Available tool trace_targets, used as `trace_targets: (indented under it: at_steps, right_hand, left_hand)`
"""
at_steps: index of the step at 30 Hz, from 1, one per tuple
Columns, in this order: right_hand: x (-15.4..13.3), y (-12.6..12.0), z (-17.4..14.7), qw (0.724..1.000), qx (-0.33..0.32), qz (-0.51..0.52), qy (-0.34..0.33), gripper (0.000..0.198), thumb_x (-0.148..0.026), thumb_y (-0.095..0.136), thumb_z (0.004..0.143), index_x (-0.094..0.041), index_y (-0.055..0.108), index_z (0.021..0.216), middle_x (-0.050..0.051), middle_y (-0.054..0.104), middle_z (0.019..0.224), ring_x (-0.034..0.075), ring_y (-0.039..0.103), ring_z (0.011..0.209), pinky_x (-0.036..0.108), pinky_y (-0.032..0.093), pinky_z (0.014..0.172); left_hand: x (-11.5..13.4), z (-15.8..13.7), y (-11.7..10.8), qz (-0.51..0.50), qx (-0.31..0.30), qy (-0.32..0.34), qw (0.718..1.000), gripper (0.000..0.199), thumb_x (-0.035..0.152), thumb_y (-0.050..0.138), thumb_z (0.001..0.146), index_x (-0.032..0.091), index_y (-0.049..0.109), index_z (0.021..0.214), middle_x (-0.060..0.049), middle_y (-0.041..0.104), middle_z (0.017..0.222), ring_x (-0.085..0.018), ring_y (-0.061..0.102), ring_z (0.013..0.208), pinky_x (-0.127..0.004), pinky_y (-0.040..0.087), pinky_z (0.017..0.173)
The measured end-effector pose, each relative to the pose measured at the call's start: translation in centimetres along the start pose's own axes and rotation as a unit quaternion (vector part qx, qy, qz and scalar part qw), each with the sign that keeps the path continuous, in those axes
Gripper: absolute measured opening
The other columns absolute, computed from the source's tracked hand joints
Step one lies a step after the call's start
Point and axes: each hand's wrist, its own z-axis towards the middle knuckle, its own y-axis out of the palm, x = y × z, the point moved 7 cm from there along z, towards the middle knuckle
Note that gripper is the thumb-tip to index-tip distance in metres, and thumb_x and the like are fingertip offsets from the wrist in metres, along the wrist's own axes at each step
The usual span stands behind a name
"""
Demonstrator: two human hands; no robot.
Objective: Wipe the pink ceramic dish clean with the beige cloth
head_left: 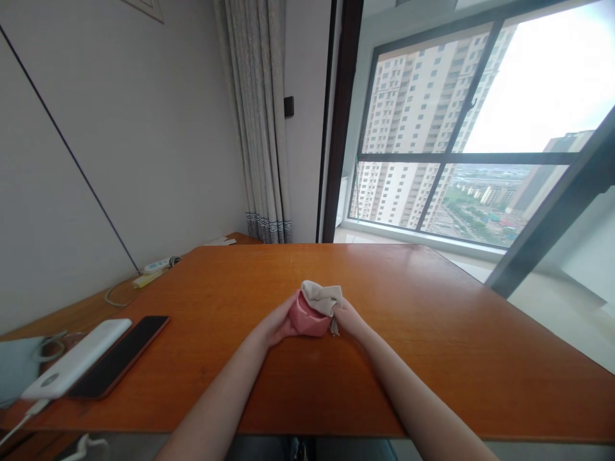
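Note:
A small pink bowl-like container (310, 321) is in front of me, close above or on the wooden table. My left hand (281, 323) is closed around its left side. A light grey-beige cloth (323, 297) lies over the container's far rim and hangs down at its right side. On that right side, my right hand (348, 317) has its fingers closed on the cloth. The cloth covers part of the container's opening, so its inside is mostly hidden.
The brown wooden table (230, 282) spreads out around my arms. At the left lie a black phone (122, 355) and a white power bank (79, 358) with a cable. A power strip (158, 265) sits by the wall. Beyond are a curtain (262, 128) and a window (446, 157).

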Motion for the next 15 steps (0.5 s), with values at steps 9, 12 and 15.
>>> trace_targets:
  at_steps: [9, 12, 15]
  right_hand:
    - [-0.4, 1.8, 0.0, 0.995, 0.021, 0.025, -0.090, 0.052, -0.044, 0.056, 0.078, -0.024, 0.050, 0.126, 0.007, 0.052, 0.130, 0.024, 0.041, 0.125, 0.042, 0.027, 0.108]
    - [-1.3, 2.3, -0.6, 0.990, 0.052, 0.013, -0.130, 0.064, -0.039, 0.059, 0.078, -0.023, 0.037, 0.135, 0.008, 0.039, 0.141, 0.024, 0.038, 0.128, 0.041, 0.028, 0.108]
    - [-1.0, 1.1, -0.6, 0.988, 0.110, 0.006, -0.112, 0.056, -0.037, 0.056, 0.079, -0.021, 0.043, 0.131, 0.010, 0.046, 0.134, 0.025, 0.044, 0.123, 0.044, 0.032, 0.106]
  left_hand:
    - [1.4, 0.8, -1.3, -0.105, 0.107, 0.164, 0.975, 0.048, 0.033, 0.062, 0.079, 0.023, 0.044, 0.122, -0.011, 0.056, 0.123, -0.021, 0.061, 0.097, -0.043, 0.051, 0.083]
    - [2.0, 0.4, -0.8, -0.105, 0.106, 0.212, 0.966, 0.054, 0.028, 0.066, 0.076, 0.028, 0.040, 0.124, -0.008, 0.052, 0.129, -0.021, 0.059, 0.101, -0.043, 0.050, 0.086]
    - [2.0, 0.1, 1.4, -0.119, -0.008, 0.190, 0.975, 0.049, 0.038, 0.059, 0.081, 0.028, 0.043, 0.127, -0.009, 0.048, 0.134, -0.023, 0.053, 0.114, -0.043, 0.044, 0.095]
